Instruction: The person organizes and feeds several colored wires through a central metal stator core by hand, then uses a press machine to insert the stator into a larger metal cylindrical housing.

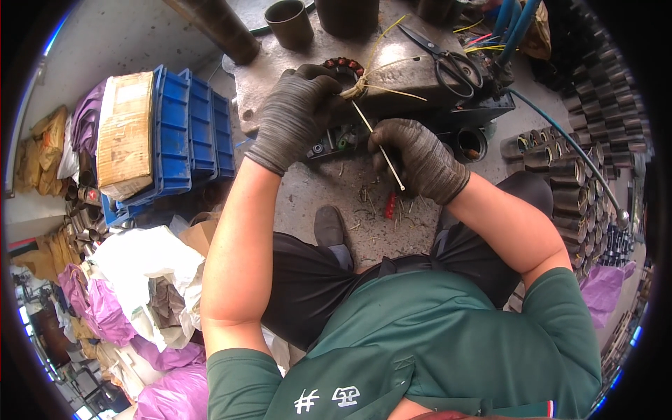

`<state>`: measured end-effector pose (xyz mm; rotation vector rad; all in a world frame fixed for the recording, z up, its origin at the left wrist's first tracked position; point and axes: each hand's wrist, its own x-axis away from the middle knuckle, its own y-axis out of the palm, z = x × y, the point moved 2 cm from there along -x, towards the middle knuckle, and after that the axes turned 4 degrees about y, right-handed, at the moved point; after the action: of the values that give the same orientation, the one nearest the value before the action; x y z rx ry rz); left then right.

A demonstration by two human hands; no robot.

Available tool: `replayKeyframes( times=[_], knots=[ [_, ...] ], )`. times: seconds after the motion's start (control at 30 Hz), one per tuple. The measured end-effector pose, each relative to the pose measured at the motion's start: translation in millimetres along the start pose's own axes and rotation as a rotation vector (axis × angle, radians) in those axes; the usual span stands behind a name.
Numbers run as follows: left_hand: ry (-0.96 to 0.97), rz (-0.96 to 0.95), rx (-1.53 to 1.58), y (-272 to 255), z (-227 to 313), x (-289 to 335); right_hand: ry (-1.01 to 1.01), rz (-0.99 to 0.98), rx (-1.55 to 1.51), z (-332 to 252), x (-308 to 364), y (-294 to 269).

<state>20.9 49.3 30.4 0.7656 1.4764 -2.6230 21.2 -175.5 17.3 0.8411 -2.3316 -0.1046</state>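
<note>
Both my hands wear dark grey knit gloves. My left hand [297,112] is closed around the near side of a ring-shaped motor winding [355,65] with reddish-brown coils, at the front edge of the metal bench. Yellow lead wires [395,91] bunch at the ring's near right side and fan out over the bench. My right hand [416,157], fingers curled, pinches a thin white rod-like strip [365,120]. The strip slants from the wire bunch down past my fingers to a small blunt end. Its exact kind is hard to tell. Black-handled scissors [442,54] lie to the right of the wires.
The worn metal bench [325,49] bears dark metal cylinders, one a hollow cup [289,26]. Blue crates [185,129] with a cardboard box [126,133] stand left. Metal cylinders [553,150] stack right, behind a blue-green hose [560,129]. A red object [390,206] and wire scraps lie on the floor.
</note>
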Motion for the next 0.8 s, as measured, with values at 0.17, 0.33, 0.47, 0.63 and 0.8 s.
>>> replayKeyframes(
  times=[0.17,0.33,0.47,0.63,0.8],
  knots=[
    [-0.012,-0.012,0.004,0.3,-1.8,-0.2,0.113,0.057,-0.059,6.3,-15.0,-1.3],
    [-0.050,0.044,0.066,1.8,0.7,0.6,0.057,0.035,-0.074,-0.9,-26.5,-0.4],
    [-0.155,0.036,0.018,1.8,2.4,-3.1,-0.054,0.105,-0.072,-5.5,-38.1,2.0],
    [-0.278,-0.045,0.089,17.2,-10.8,-11.0,-0.097,-0.012,-0.171,-6.3,-57.5,-1.0],
    [-0.440,0.113,0.533,29.4,-22.4,-13.1,-0.161,-0.031,-0.172,-10.5,-47.8,4.9]
  ],
)
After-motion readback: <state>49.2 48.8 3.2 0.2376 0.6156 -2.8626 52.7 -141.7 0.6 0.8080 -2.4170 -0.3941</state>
